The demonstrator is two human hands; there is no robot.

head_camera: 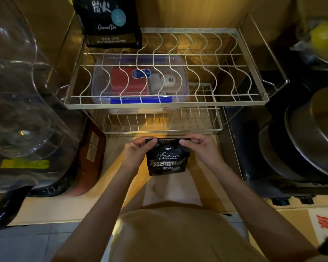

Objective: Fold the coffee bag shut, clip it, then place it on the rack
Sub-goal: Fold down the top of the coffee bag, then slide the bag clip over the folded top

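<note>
A small black coffee bag (166, 161) is held upright over the wooden bench (121, 148), just in front of the wire rack (165, 103). Both hands grip its top edge. The left hand (134, 151) pinches the bag's upper left corner, thumb in front and fingers (150, 141) curled over the rim. The right hand (199, 146) pinches the upper right corner in the same way, its fingers clenched on the top strip. Between the two hands the top of the bag runs as a flat, stretched band, and the rest of the bag hangs below the fingers with its printed front toward the camera. Whether its bottom edge touches the bench cannot be told.

The rack has two tiers. On the far left of the upper tier stands a larger black coffee bag (110, 23). On the lower level, seen through the upper wires, sits a clear plastic box (140, 82) with a blue clasp and a red packet inside. A clear glass vessel (21, 103) fills the left side, with a brown carton (92, 148) beside it. Dark pans (301, 144) are stacked on the right.
</note>
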